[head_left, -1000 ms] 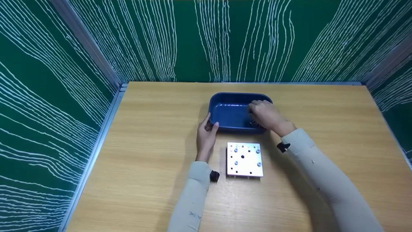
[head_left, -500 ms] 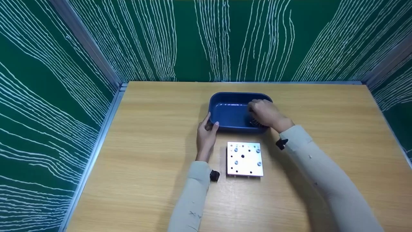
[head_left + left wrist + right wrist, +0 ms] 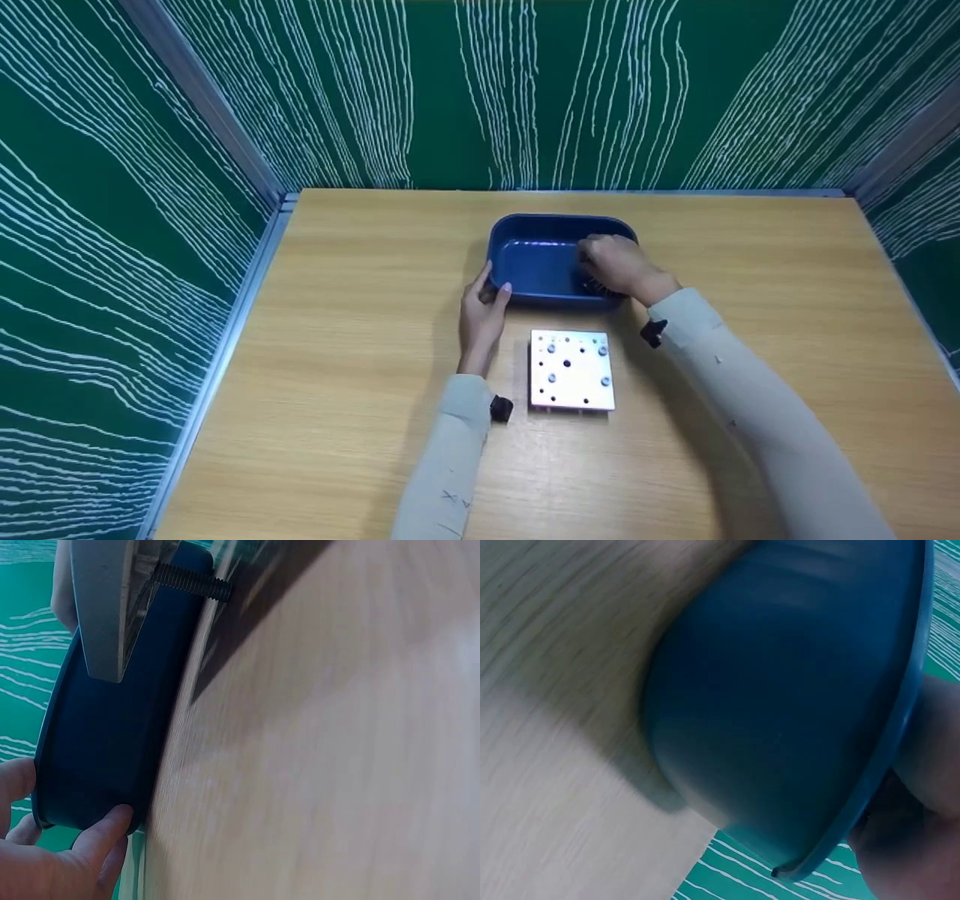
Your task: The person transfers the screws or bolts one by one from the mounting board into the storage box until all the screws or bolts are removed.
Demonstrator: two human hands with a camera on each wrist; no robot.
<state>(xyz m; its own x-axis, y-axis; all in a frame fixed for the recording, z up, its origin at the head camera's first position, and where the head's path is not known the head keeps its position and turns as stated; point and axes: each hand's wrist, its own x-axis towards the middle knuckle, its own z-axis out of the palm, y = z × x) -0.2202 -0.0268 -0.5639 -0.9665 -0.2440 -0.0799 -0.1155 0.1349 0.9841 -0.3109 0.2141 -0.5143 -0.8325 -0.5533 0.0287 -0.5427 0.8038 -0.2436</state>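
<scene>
A blue tray [image 3: 534, 271] with rounded corners sits on the wooden table. My left hand [image 3: 481, 322] grips its near left corner, thumb on the front side and fingers at the left side; the left wrist view shows the fingertips [image 3: 116, 819] against the tray's wall. My right hand [image 3: 616, 264] reaches over the right end into the tray, fingers pointing down. By it, a few small dark screws [image 3: 594, 287] show on the tray floor. Its fingertips are hidden, so I cannot tell whether they hold anything. In the right wrist view, the tray's outer wall [image 3: 772, 690] covers most of that hand [image 3: 930, 862].
Between my forearms, in front of the tray, lies a square silver metal plate [image 3: 574, 386] with several holes and bolts [image 3: 552, 378]. A threaded bolt shank [image 3: 195, 583] sticks out beneath the plate. Green walls with white wavy lines stand behind the table [image 3: 337, 337].
My right wrist and forearm have shifted slightly left and away from me, the hand staying in the tray. The left hand keeps its grip, and the plate lies as before.
</scene>
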